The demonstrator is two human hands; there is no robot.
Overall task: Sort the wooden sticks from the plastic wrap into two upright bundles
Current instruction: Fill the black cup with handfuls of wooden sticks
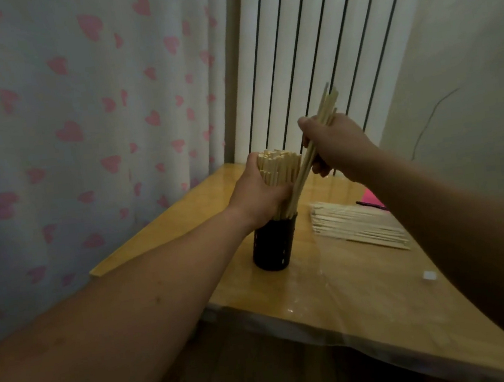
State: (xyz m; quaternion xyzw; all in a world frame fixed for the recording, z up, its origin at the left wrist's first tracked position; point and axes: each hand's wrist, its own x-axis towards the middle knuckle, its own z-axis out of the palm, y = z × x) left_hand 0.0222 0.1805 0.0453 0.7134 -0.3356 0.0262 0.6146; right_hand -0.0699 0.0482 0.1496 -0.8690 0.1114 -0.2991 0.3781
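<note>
A black perforated cup (pixel 274 244) stands on the wooden table (pixel 334 291) with a thick upright bundle of pale wooden sticks (pixel 279 167) in it. My left hand (pixel 259 194) grips that bundle from the left, just above the cup's rim. My right hand (pixel 335 143) holds a small bunch of sticks (pixel 324 110) tilted up to the right, their lower ends reaching down into the cup beside the bundle. A flat pile of more sticks (pixel 358 224) lies on the table to the right of the cup, partly hidden by my right forearm.
A curtain with pink hearts (pixel 80 131) hangs at the left, and a white ribbed radiator (pixel 306 43) stands behind the table. A pink object (pixel 371 199) peeks out behind the flat pile. A small white scrap (pixel 428 275) lies near the table's right side.
</note>
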